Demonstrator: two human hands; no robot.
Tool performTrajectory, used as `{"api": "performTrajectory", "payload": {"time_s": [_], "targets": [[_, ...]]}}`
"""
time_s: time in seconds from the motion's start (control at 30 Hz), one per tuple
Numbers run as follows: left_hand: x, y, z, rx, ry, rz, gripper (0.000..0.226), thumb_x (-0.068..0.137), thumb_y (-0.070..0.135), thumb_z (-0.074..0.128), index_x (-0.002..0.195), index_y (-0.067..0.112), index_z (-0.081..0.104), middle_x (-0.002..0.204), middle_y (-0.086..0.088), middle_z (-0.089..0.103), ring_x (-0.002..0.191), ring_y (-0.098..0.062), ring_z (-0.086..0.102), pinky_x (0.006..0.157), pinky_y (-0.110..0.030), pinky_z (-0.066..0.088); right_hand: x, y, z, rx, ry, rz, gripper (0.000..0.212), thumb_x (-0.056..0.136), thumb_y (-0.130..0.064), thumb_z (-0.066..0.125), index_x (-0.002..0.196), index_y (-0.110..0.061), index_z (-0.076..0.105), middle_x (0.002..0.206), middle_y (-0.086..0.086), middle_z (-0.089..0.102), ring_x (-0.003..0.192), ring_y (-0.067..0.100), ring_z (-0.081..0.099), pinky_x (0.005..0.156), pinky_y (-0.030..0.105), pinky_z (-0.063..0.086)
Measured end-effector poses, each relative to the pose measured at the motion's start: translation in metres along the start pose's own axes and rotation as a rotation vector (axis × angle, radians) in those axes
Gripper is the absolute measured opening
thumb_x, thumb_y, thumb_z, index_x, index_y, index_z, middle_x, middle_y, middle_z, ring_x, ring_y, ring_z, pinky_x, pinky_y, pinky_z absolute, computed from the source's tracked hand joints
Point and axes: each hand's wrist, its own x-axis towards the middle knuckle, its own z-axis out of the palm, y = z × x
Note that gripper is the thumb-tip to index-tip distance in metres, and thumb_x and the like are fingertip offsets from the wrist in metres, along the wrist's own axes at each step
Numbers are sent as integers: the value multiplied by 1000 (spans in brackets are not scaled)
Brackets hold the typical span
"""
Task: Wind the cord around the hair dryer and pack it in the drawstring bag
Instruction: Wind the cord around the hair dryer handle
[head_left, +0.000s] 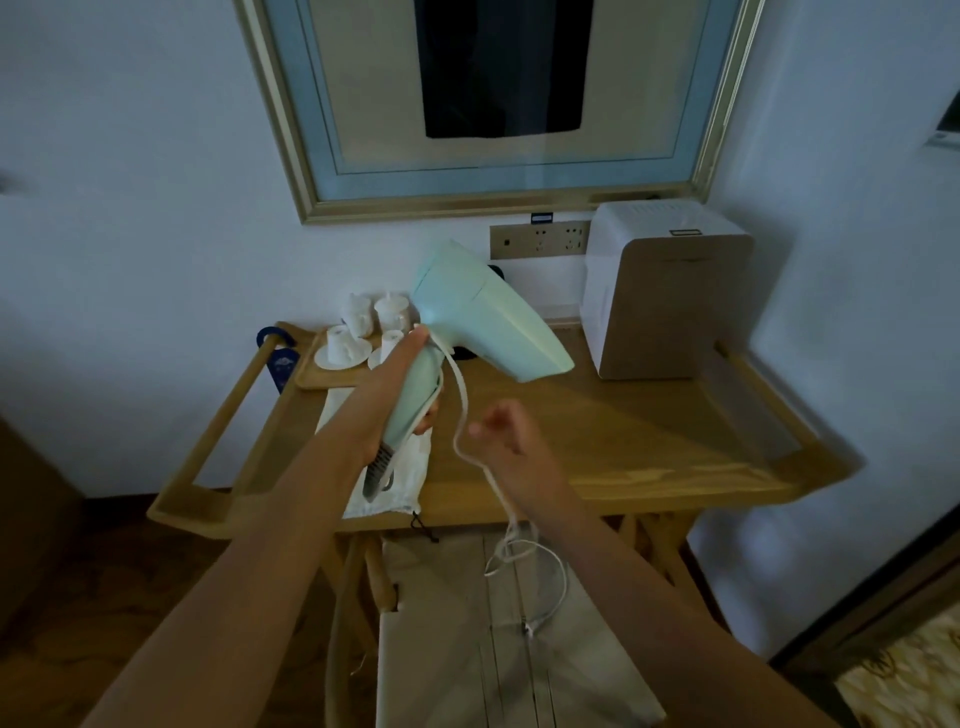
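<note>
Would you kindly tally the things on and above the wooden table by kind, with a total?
Hair dryer, held by the left hand: 1
Cord, held by the right hand: 1
Drawstring bag: 1
White box appliance: 1
Wooden tray: 1
White cups: 4
Total: 9

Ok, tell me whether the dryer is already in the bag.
No: the left hand holds the dryer in the air above the bag, which lies flat on the table.
</note>
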Motion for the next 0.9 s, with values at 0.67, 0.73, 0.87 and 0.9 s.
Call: {"api": "performTrajectory", "payload": {"time_s": [0.67, 0.73, 0.87, 0.9], "targets": [[-2, -26, -9, 100, -131, -68, 63, 67, 72, 61, 84, 12, 67, 66, -8, 65, 53, -17, 55, 48, -26, 45, -33, 21, -47, -8, -255, 110, 28, 95, -26, 44, 84, -14, 67, 58, -2, 51, 48, 9, 46, 50, 19, 41], [-4, -27, -10, 6, -137, -133, 65, 62, 69, 66, 87, 9, 66, 67, -8, 63, 50, -15, 55, 43, -23, 45, -37, 31, -51, 124, -313, 172, 30, 96, -27, 42, 88, -15, 68, 61, -2, 50, 53, 8, 47, 52, 16, 42], [-7, -21, -20, -262, -283, -121, 49, 80, 60, 55, 76, 13, 68, 58, -5, 53, 37, -11, 44, 34, -19, 38, -44, 59, -60, 128, -471, 260, 30, 90, -33, 45, 90, -11, 66, 64, -2, 45, 57, 7, 43, 55, 17, 37], [-9, -17, -22, -287, -331, -108, 51, 81, 60, 53, 73, 12, 67, 55, -4, 53, 35, -10, 43, 33, -18, 38, -43, 66, -63, 187, -436, 300, 28, 90, -32, 46, 88, -12, 66, 64, -2, 43, 55, 8, 39, 52, 18, 34]]}}
